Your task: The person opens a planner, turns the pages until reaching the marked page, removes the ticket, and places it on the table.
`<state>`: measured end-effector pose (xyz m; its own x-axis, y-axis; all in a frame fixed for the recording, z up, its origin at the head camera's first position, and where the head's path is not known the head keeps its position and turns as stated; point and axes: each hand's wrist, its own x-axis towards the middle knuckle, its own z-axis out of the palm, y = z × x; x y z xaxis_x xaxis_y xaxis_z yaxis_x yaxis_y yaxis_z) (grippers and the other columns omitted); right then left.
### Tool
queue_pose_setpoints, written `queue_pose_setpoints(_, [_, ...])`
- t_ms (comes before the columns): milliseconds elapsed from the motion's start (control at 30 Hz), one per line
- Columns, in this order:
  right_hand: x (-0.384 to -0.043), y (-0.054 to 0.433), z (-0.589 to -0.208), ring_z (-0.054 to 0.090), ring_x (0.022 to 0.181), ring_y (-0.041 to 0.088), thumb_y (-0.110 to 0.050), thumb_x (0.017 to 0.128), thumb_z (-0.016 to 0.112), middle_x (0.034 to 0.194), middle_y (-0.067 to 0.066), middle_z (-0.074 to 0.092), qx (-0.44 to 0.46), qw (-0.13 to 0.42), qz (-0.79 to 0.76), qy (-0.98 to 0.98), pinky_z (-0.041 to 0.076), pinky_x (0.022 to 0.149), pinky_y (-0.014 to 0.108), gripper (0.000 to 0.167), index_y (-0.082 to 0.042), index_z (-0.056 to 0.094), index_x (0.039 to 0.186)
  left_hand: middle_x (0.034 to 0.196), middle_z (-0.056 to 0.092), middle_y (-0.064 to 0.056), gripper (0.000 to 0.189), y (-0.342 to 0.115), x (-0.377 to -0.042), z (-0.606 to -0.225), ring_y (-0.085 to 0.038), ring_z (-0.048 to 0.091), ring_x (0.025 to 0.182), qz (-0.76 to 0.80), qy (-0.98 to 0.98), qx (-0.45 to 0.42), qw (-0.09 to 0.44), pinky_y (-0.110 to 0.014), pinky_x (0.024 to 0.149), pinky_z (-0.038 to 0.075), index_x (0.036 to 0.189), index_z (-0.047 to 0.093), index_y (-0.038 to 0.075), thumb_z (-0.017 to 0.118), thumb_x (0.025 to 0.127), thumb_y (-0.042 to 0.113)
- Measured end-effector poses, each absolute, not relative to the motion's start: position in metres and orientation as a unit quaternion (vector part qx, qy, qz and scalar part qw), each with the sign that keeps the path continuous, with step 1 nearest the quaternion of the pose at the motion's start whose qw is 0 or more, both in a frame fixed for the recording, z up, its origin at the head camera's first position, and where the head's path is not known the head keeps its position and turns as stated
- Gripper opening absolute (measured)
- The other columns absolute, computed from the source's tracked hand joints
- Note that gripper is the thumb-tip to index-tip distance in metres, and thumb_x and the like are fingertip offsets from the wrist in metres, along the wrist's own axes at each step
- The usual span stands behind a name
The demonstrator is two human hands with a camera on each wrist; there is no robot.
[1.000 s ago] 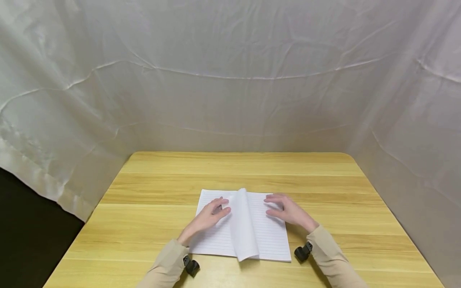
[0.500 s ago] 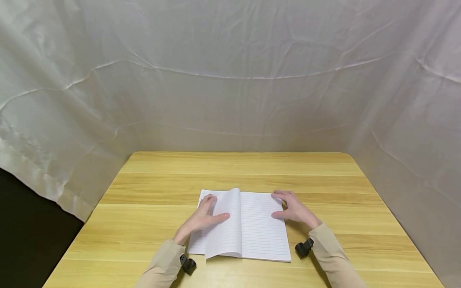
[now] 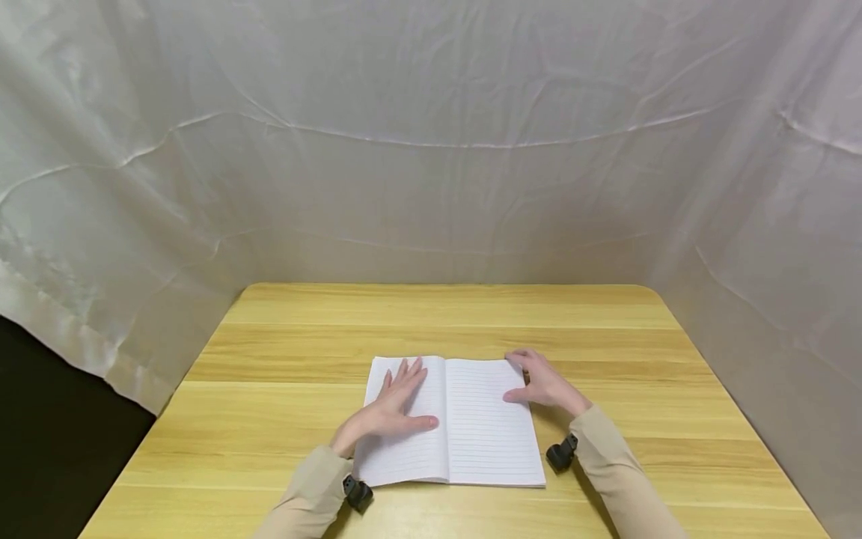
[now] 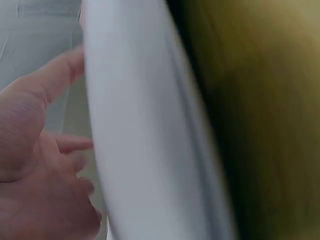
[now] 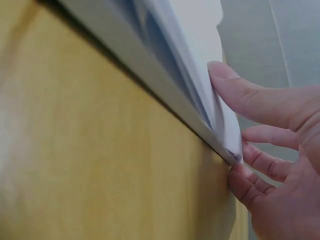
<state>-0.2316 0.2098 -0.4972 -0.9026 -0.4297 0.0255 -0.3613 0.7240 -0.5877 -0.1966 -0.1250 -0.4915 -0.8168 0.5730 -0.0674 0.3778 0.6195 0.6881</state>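
Note:
An open notebook [image 3: 490, 427] with white lined pages lies on the wooden table, spine running front to back. My left hand [image 3: 387, 412] rests across its left page, fingers spread and thumb pointing toward the spine. In the left wrist view the notebook's edge [image 4: 145, 130] is blurred and hides the fingertips of that hand [image 4: 40, 165]. At the notebook's right edge is my right hand [image 3: 544, 383], its thumb touching the page near the outer side. The right wrist view has this hand's fingers [image 5: 270, 162] by the edge of the page stack [image 5: 200, 85], apart from the thumb.
The light wooden table [image 3: 283, 359] extends around the notebook. Pale grey fabric [image 3: 431, 187] hangs behind and at both sides. A small black camera [image 3: 358, 494] sits at the left wrist and another black camera [image 3: 562, 454] at the right.
The raised page has swung from the middle over to the left and now lies nearly flat under my left hand, whose fingers have spread. My right hand has shifted slightly at the right edge.

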Motion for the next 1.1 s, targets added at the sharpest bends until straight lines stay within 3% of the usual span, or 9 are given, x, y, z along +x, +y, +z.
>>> queue_pose_setpoints(233, [-0.239,0.210,-0.499,0.051,0.123,0.046,-0.024,0.083,0.083,0.137,0.035,0.048,-0.217,0.055,-0.302,0.927,0.048,0.102,0.061,0.078,0.015,0.047,0.141,0.169,0.009,-0.019,0.073,-0.122,-0.196,-0.491,-0.046,-0.002,0.156,0.320,0.870,0.332,0.176,-0.070,0.121,-0.009,0.157,0.028,0.001,0.059,0.099,0.031])
queue_pose_setpoints(400, [-0.242,0.210,-0.501,0.052,0.110,0.034,-0.024,0.082,0.084,0.128,0.029,0.052,-0.207,0.061,-0.304,0.928,0.049,0.093,0.048,0.077,0.014,0.049,0.139,0.169,0.011,-0.020,0.068,-0.120,-0.195,-0.489,-0.046,-0.001,0.156,0.300,0.858,0.361,0.206,-0.070,0.121,-0.010,0.156,0.032,0.000,0.057,0.098,0.025])
queue_pose_setpoints(667, [-0.247,0.209,-0.503,0.053,0.104,0.031,-0.024,0.083,0.084,0.122,0.025,0.053,-0.193,0.061,-0.305,0.931,0.049,0.092,0.047,0.069,0.011,0.055,0.135,0.170,0.009,-0.015,0.087,-0.116,-0.192,-0.487,-0.041,0.000,0.158,0.272,0.872,0.340,0.223,-0.069,0.123,-0.008,0.160,0.024,0.005,0.070,0.092,0.036])
queue_pose_setpoints(800, [-0.249,0.209,-0.504,0.051,0.098,0.026,-0.023,0.083,0.083,0.119,0.022,0.054,-0.185,0.054,-0.309,0.931,0.047,0.086,0.040,0.064,0.008,0.059,0.133,0.171,0.007,-0.014,0.097,-0.115,-0.193,-0.487,-0.040,-0.001,0.158,0.262,0.875,0.334,0.233,-0.069,0.122,-0.009,0.161,0.021,0.006,0.077,0.086,0.035])
queue_pose_setpoints(1100, [-0.246,0.208,-0.501,0.050,0.090,0.023,-0.019,0.084,0.081,0.115,0.019,0.055,-0.178,0.016,-0.330,0.927,0.043,0.077,0.031,0.051,0.005,0.066,0.127,0.171,0.006,-0.014,0.103,-0.115,-0.193,-0.488,-0.039,0.000,0.159,0.251,0.880,0.332,0.229,-0.068,0.123,-0.009,0.161,0.019,0.005,0.079,0.084,0.036])
